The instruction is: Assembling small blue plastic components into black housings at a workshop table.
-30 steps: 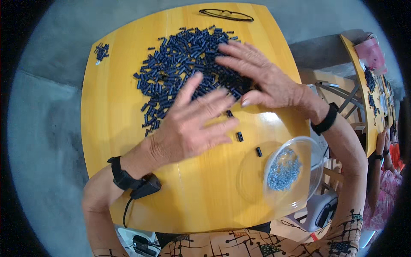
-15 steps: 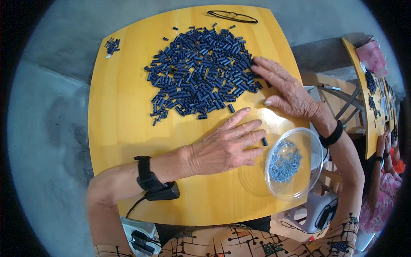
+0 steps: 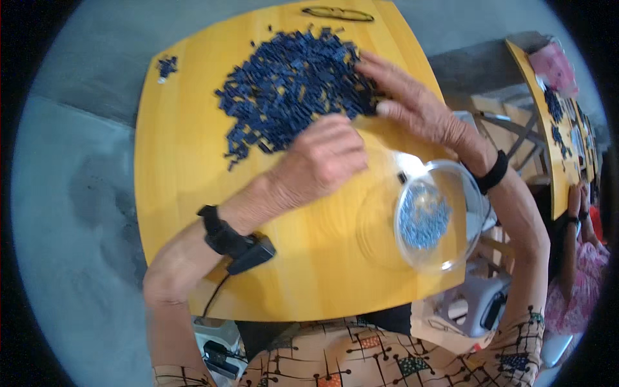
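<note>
A large heap of small dark-blue plastic tubes covers the far middle of the table. At its near right edge is my left hand, blurred, its fingers curled under; whatever they hold is hidden. My right hand lies along the heap's right side, fingers stretched out and fingertips against the tubes. Closer to me, on the right, stands a clear round plastic bowl with many small silvery metal pieces inside. A single dark tube sits by the bowl's far left rim.
Glasses lie at the yellow table's far edge. A small cluster of dark parts is at the far left corner. A black device with a cable hangs at my left wrist. Another person sits at a second table on the right.
My left hand has moved away from me to the heap's edge, and its spread fingers have curled. My right hand stays at the heap's right side. The whole view has shifted slightly.
</note>
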The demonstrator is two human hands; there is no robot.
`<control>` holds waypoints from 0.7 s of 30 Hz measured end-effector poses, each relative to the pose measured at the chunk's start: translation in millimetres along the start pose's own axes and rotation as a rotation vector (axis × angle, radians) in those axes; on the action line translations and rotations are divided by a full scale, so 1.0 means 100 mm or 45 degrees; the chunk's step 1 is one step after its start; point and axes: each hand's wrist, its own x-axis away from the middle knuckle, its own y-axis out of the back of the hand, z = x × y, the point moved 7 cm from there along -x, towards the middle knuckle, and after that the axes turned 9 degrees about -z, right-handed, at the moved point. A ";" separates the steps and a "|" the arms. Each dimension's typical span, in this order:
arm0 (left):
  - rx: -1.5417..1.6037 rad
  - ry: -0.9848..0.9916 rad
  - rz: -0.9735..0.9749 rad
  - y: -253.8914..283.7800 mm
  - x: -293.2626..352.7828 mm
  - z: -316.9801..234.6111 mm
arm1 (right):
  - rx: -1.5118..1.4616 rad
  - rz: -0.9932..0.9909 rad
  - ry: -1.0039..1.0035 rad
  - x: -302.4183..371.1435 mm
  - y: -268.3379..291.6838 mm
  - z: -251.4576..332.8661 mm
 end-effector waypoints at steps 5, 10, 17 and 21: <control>0.126 0.159 -0.042 -0.06 -0.06 -0.08 | 0.007 -0.180 -0.124 0.27 0.31 -0.23; 0.184 0.194 0.032 -0.30 -0.15 -0.16 | -0.125 -0.203 -0.359 0.48 0.35 -0.16; 0.170 0.171 0.048 -0.47 -0.19 -0.17 | -0.179 -0.179 -0.520 0.69 0.30 -0.04; 0.195 0.166 0.139 -0.55 -0.22 -0.22 | -0.254 -0.275 -0.604 0.70 0.29 0.02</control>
